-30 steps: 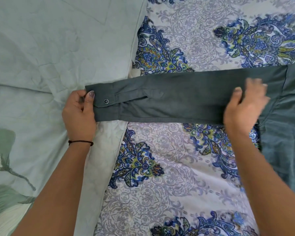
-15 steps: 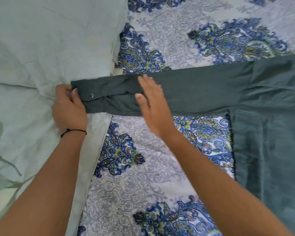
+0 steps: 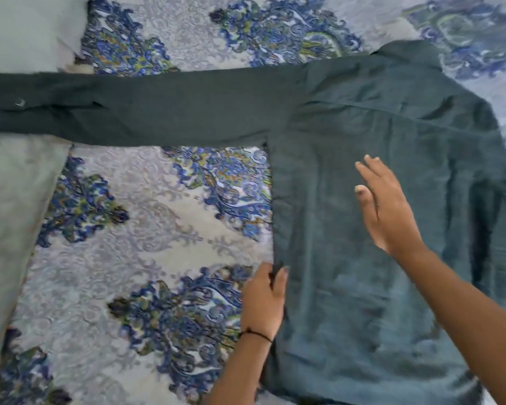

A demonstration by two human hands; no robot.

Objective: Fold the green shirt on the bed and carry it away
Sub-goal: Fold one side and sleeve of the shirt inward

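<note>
Lying spread on the patterned bed cover (image 3: 158, 229), the green shirt (image 3: 362, 229) has its body at the right and one sleeve (image 3: 158, 112) stretched straight out to the left.

The sleeve's cuffed end reaches onto a pale green pillow (image 3: 12, 200) at the left edge of the view, and the collar sits at the top right. The left hand (image 3: 263, 299), with a thin black band (image 3: 256, 334) at the wrist, rests at the shirt's left side edge, low on the body, its thumb and fingers closed around that edge of the fabric. The right hand (image 3: 386, 206) is flat and open over the middle of the shirt's body, fingers extended and gripping nothing; whether the palm actually touches the cloth cannot be told, since the hand is slightly blurred.
</note>
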